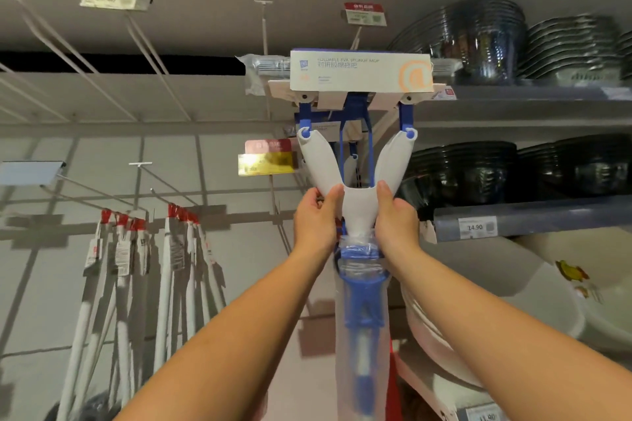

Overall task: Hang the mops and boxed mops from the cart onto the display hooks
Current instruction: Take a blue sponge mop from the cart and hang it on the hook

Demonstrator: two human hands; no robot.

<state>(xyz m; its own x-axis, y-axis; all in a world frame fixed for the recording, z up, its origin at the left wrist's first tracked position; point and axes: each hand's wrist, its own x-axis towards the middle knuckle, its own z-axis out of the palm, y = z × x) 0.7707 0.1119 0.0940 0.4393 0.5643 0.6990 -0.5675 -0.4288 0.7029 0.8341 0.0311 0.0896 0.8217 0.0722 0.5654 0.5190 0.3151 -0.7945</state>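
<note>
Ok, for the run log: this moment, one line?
step: hanging sponge mop | left hand: grips yoke | right hand: grips yoke | hung: unclear

Mop (pixel 355 210) yoke: smooth matt white plastic w/ blue plastic links. Head sleeve (pixel 359 73): matt cardboard. Handle in clear, glossy film bag (pixel 376 335). Display hooks (pixel 152 56): thin white-coated metal wire. Stacked bowls (pixel 478 41): dark, glossy, see-through.

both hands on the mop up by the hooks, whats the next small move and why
Probably nudge the mop up and back until it catches the hook, then loosen the grip. The left hand and right hand both grip its white fork, its boxed head sits close by the red-tagged hook, and whether it has caught is hidden.
</note>
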